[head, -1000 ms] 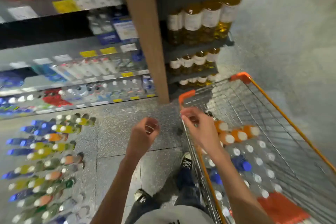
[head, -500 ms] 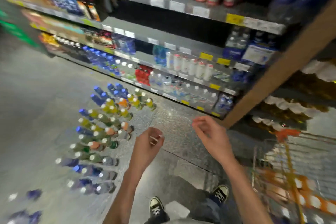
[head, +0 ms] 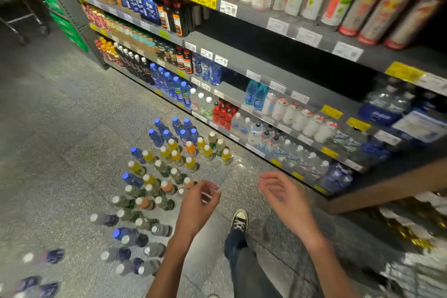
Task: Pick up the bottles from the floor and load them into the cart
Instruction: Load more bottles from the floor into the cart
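Observation:
Several bottles [head: 167, 167] stand upright in rows on the speckled floor, with blue, yellow, orange, green and clear drinks among them. My left hand [head: 198, 203] hovers just right of the rows, fingers loosely curled and holding nothing. Further right, my right hand [head: 283, 196] is held out with fingers spread and nothing in it. The cart is out of view; only a blurred wire patch [head: 416, 271] shows at the bottom right corner.
Store shelves [head: 266, 75] full of drinks run along the right and back. My foot in a dark sneaker [head: 239, 221] stands between my arms. A few more bottles [head: 41, 257] stand at the lower left. A metal rack leg [head: 21, 24] stands far left.
My view has swung left from the cart to the floor bottles and shelves. Both hands left the cart's edge and now hang over the floor near the bottle rows.

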`<state>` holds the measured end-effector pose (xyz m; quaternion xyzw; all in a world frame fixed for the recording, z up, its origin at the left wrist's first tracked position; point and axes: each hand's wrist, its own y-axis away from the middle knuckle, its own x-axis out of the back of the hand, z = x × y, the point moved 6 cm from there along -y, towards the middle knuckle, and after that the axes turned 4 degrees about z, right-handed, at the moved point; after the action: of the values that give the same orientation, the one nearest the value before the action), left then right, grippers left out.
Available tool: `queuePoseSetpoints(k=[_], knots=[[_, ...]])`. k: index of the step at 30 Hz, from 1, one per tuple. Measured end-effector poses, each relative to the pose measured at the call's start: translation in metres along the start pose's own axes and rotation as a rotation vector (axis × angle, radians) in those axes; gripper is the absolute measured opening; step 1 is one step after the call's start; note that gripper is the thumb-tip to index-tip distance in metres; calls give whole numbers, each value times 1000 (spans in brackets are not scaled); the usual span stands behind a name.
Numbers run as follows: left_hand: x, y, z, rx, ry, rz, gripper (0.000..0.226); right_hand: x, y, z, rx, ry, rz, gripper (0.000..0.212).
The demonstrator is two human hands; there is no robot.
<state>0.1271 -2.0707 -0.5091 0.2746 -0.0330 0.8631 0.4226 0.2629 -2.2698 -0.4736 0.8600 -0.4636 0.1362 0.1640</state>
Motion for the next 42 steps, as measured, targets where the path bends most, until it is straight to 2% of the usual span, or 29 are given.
queuePoseSetpoints(k=[4, 9, 13, 17, 21, 24, 26, 30, 33, 36, 39, 42], knots=[[-7, -80, -14, 56, -50, 9, 6, -22, -85, 17, -90, -47, -67, 18], [-24, -185, -40, 138, -154, -8, 8, -58, -200, 41, -61, 14, -157, 19], [-59, -266, -114, 237, -153, -31, 18, -104, -279, 96, -91, 99, -202, 21], [-119, -357, -222, 309, -210, -85, 41, -165, -361, 193, -169, 72, -213, 21], [-183, -445, -339, 241, -268, -119, 59, -225, -433, 324, -151, 171, -193, 20], [-227, -504, -417, 236, -283, -115, 88, -264, -485, 431, -204, 173, -186, 35], [-249, -536, -460, 232, -306, -94, 101, -286, -512, 497, -238, 170, -186, 54], [-281, -579, -521, 229, -366, -95, 94, -325, -550, 587, -236, 205, -268, 85], [-295, -598, -550, 238, -314, -76, 85, -346, -571, 623, -178, 240, -287, 102], [-300, -614, -565, 240, -272, -64, 78, -367, -586, 634, -67, 276, -296, 98], [-299, -621, -567, 231, -302, -68, 75, -377, -589, 637, -33, 290, -256, 77], [-292, -614, -560, 233, -312, -78, 75, -372, -583, 625, -22, 309, -225, 71]])
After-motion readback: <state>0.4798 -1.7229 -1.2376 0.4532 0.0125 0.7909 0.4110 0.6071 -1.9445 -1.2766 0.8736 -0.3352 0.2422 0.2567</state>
